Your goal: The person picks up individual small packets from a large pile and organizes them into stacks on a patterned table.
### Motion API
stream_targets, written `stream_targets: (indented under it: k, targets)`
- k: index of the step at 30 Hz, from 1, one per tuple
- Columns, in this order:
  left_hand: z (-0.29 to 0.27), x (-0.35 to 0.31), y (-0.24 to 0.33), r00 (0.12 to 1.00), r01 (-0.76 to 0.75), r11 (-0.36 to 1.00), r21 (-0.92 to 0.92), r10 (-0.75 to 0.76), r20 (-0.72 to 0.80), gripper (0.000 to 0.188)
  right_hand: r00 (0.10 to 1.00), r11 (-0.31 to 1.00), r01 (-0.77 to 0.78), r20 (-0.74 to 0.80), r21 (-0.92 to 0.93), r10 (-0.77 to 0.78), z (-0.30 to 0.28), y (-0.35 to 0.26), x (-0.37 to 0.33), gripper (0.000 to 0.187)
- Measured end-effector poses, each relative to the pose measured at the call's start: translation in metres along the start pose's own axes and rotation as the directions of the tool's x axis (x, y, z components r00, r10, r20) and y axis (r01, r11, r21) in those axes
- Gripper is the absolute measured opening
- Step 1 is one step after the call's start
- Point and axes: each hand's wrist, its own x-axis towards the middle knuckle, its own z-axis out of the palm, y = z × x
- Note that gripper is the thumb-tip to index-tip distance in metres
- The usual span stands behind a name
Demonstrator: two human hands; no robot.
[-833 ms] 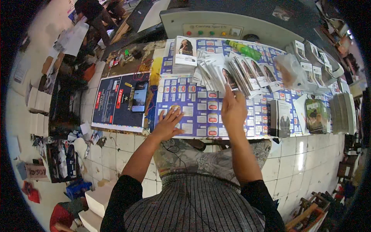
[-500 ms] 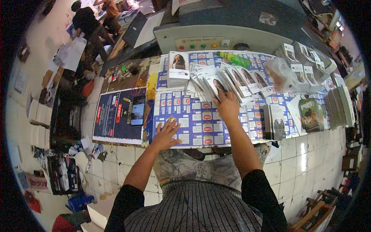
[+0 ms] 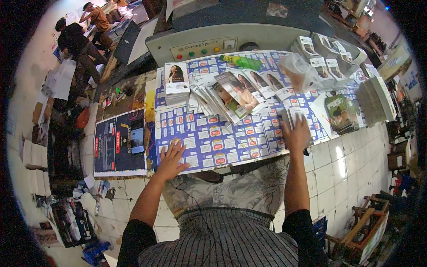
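My left hand (image 3: 171,161) lies with fingers spread on the front edge of the table, on a blue printed sheet (image 3: 195,156). Farther right, my right hand (image 3: 297,134) reaches over a small stack of printed cards (image 3: 293,115), fingers stretched out across its top and partly covering it. Between and beyond my hands is a fanned heap of cards (image 3: 205,94) with photos of people. A card with a large brownish photo (image 3: 242,94) lies on top of this heap. A neat stack of similar cards (image 3: 177,84) stands at its left.
A green bottle (image 3: 241,62) lies behind the heap, near a crumpled clear plastic bag (image 3: 300,73). More card stacks (image 3: 327,71) and green cards (image 3: 341,113) sit at the right. A phone (image 3: 137,139) rests at the left; a grey machine (image 3: 195,44) borders the back.
My right hand has moved from the heap rightward and nearer, onto the small stack. A brownish photo card now tops the heap. My left hand stays on the table; the view has swung right.
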Motion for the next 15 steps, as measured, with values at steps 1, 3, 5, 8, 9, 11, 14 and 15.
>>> stream_targets:
  k: [1, 3, 5, 8, 9, 11, 14, 15]
  targets:
    - [-0.001, -0.001, -0.001, 1.0, 0.018, 1.0, 0.006, -0.018, 0.017, 0.083, 0.993, 0.99, 0.115, -0.019, 0.083, -0.113, -0.001, -0.032, 0.006, 0.074]
    - [-0.005, 0.001, 0.0, 0.999, 0.036, 0.999, 0.02, -0.036, 0.026, 0.083, 0.978, 0.93, 0.164, 0.066, 0.328, -0.196, 0.008, -0.077, 0.021, 0.071]
    - [-0.005, 0.006, 0.008, 0.999, 0.033, 0.999, 0.007, -0.033, 0.041, 0.084, 0.977, 0.916, 0.034, 0.179, 0.401, -0.114, 0.039, -0.096, 0.039, 0.071]
    - [0.002, 0.005, 0.007, 1.0, 0.022, 1.0, 0.0, -0.022, 0.001, 0.085, 0.956, 0.982, 0.028, 0.281, 0.185, -0.08, 0.064, -0.124, 0.043, 0.064]
    - [0.001, 0.003, 0.008, 1.0, 0.024, 1.0, -0.002, -0.024, 0.0, 0.085, 0.975, 0.983, 0.067, 0.198, 0.174, -0.101, 0.063, -0.135, 0.036, 0.055]
    - [-0.001, 0.003, 0.01, 1.0, 0.029, 1.0, -0.003, -0.029, -0.002, 0.084, 0.987, 0.983, 0.104, 0.109, 0.153, -0.122, 0.063, -0.138, 0.028, 0.046]
    - [0.001, 0.002, 0.008, 0.999, 0.048, 0.998, 0.03, -0.048, -0.001, 0.083, 0.934, 0.711, -0.208, 0.352, 0.672, -0.06, 0.05, -0.142, 0.021, 0.02]
    - [0.003, 0.001, 0.007, 0.999, 0.048, 0.998, 0.028, -0.048, 0.002, 0.083, 0.933, 0.712, -0.21, 0.355, 0.67, -0.059, 0.051, -0.137, 0.022, 0.02]
